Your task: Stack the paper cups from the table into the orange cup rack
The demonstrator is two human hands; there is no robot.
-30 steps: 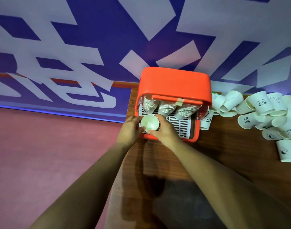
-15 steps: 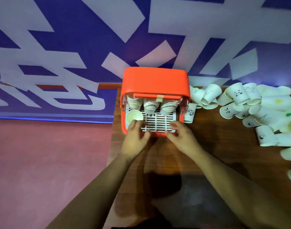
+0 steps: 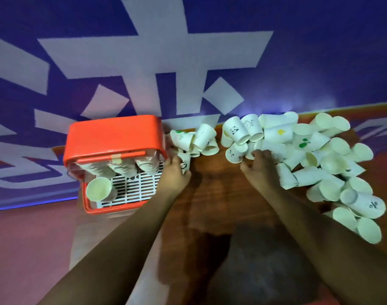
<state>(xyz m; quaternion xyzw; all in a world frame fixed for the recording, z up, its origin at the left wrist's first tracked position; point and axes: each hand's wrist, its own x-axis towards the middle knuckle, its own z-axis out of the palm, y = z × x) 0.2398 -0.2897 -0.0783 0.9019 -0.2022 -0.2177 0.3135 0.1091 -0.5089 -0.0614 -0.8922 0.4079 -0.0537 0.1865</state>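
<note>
Rack: we see the orange cup rack (image 3: 113, 137) at the left end of the desk (image 3: 212, 194); smooth glossy plastic, a boxy shape with rounded corners, and a white slatted grid (image 3: 135, 186) as its floor.
Rack contents: 3 nested stacks of cups (image 3: 122, 167) hang under its lid, ribbed by their rims; 1 single cup (image 3: 99, 189) lies at the front left corner, its round mouth towards us.
Loose cups: a heap of white paper cups (image 3: 320, 159) lies tumbled over the right side of the desk, matte tapered cones, some printed with pandas, a yellow star or green marks; a smaller cluster (image 3: 194, 139) lies just beside the rack.
Desk: dark brown wood grain, slightly shiny.
Left hand: our left hand (image 3: 175, 175) is curled around a panda cup (image 3: 184, 165) just beside the rack's right wall.
Right hand: our right hand (image 3: 259, 168) rests on the near edge of the heap, fingers bent among the cups; we cannot tell whether it grips one.
</note>
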